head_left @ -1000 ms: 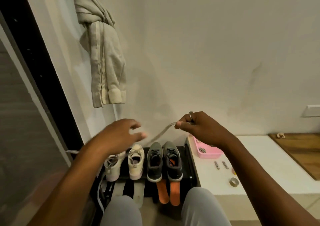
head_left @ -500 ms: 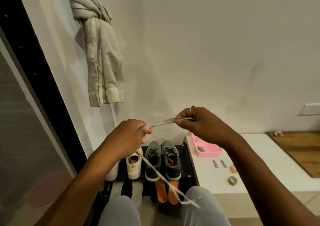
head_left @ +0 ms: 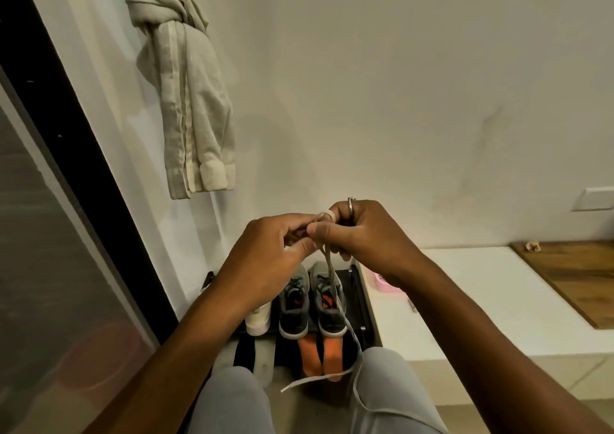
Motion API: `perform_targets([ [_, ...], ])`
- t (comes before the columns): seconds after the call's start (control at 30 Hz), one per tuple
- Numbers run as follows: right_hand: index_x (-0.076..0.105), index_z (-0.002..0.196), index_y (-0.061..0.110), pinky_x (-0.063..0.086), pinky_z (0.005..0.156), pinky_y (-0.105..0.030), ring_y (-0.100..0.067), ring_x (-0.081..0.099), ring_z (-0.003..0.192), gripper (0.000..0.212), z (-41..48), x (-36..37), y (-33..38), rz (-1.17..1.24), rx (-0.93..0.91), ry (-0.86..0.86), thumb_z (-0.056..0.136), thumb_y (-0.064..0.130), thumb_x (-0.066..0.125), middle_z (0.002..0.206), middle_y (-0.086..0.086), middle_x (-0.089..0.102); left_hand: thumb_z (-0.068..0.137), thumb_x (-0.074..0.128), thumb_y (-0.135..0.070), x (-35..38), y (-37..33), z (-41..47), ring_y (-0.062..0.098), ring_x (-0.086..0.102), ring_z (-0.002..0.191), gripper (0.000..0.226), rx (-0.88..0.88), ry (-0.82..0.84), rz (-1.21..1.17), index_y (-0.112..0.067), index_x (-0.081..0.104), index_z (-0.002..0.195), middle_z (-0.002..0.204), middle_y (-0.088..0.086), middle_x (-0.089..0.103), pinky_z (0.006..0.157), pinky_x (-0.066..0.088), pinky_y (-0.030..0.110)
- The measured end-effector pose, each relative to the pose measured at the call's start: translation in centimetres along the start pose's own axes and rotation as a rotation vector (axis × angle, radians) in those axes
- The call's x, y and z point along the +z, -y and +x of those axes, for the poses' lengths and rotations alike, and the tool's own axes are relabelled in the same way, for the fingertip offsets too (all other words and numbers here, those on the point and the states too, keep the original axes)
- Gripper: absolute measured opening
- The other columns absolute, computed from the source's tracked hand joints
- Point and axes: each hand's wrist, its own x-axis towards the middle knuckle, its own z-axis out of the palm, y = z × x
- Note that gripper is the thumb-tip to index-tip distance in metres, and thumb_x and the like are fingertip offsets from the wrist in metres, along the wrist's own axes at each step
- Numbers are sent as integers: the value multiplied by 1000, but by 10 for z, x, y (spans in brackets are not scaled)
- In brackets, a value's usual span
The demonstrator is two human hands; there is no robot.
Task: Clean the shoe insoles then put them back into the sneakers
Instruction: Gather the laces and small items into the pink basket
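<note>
Below your hands: 2 orange insoles (head_left: 317, 355), long axes toward you, nearer right hand (head_left: 363, 231).
Grip: both hands, left hand (head_left: 269, 254) included, pinch a lace (head_left: 335, 295).

A flat woven cloth shoelace (head_left: 335, 295), matt and off-white, hangs in front of the grey knit-fabric sneakers (head_left: 312, 300), whose orange linings look soft and matt. Left of the sneakers, a white shoe (head_left: 258, 317) looks smooth. Above them hangs a knotted, crumpled linen-like curtain (head_left: 186, 101). Right of the sneakers, a smooth white ledge (head_left: 481, 300) carries a grained wooden board (head_left: 578, 277).
</note>
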Motion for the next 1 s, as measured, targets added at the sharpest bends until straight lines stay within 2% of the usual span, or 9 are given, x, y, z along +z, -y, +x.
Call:
perform_targets([
  [0.13, 75, 83, 5, 52, 56, -27, -14, 67, 63, 18, -1, -1, 3, 81, -7, 12, 90, 21, 75, 73, -7, 74, 95, 70, -26, -2, 0, 0, -7, 69, 79, 13, -4, -60, -18, -31, 79, 103, 80, -24, 74, 67, 46, 4],
  [0.33, 76, 96, 1, 57, 64, -32, -25, 71, 79, 17, 0, -2, 3, 255, 44, 38, 98, 12, 63, 90, -18, 75, 96, 67, -30, -4, 0, 2, 4, 70, 76, 12, -69, -133, -46, -31, 79, 96, 77, -16, 73, 65, 53, 20],
  [0.43, 74, 98, 1, 56, 71, -33, -21, 72, 84, 17, 1, -2, 2, 227, 66, 37, 98, 12, 62, 90, -10, 76, 95, 67, -30, -5, -4, 2, -3, 61, 62, 11, -98, -170, -47, -31, 77, 90, 72, -15, 71, 53, 40, 10],
  [0.53, 74, 97, 5, 56, 75, -34, -16, 73, 85, 16, 1, 1, 1, 162, 63, 14, 97, 17, 64, 88, -4, 77, 96, 65, -31, -6, -6, 2, -4, 57, 56, 15, -116, -168, -54, -28, 74, 84, 71, -12, 69, 49, 38, 7],
  [0.6, 75, 97, 9, 56, 76, -35, -17, 74, 85, 13, 0, 3, 1, 158, 50, 1, 97, 18, 65, 89, -5, 77, 96, 63, -34, -7, -6, 2, 2, 60, 59, 21, -121, -159, -81, -26, 72, 80, 71, -7, 69, 55, 44, 14],
  [0.67, 74, 102, 12, 56, 76, -35, -19, 75, 87, 12, -1, 6, 2, 161, 33, -9, 96, 18, 67, 92, -6, 78, 96, 63, -39, -7, -3, 4, 11, 65, 72, 24, -135, -156, -138, -26, 73, 79, 77, -3, 72, 72, 58, 36],
  [0.8, 72, 118, 12, 58, 79, -34, -20, 75, 91, 22, -1, 10, 0, 176, 12, -8, 99, 18, 63, 96, -7, 78, 87, 61, -57, -5, 3, 6, 21, 71, 93, 30, -186, -132, -271, -32, 78, 89, 90, -4, 76, 88, 57, 53],
  [0.9, 70, 125, 12, 59, 85, -34, -20, 74, 95, 27, -2, 16, -1, 202, 11, 12, 104, 17, 54, 98, -10, 77, 92, 64, -50, -4, 4, 7, 24, 74, 93, 28, -237, -112, -382, -27, 79, 94, 90, 2, 78, 91, 58, 52],
  [1.0, 65, 131, 8, 59, 91, -38, -33, 72, 103, 33, -3, 25, 0, 325, 50, 97, 109, 19, 43, 110, -22, 73, 100, 60, -30, -3, -1, 7, 16, 73, 77, 24, -260, -122, -496, -16, 78, 95, 75, 3, 74, 81, 60, 35],
])
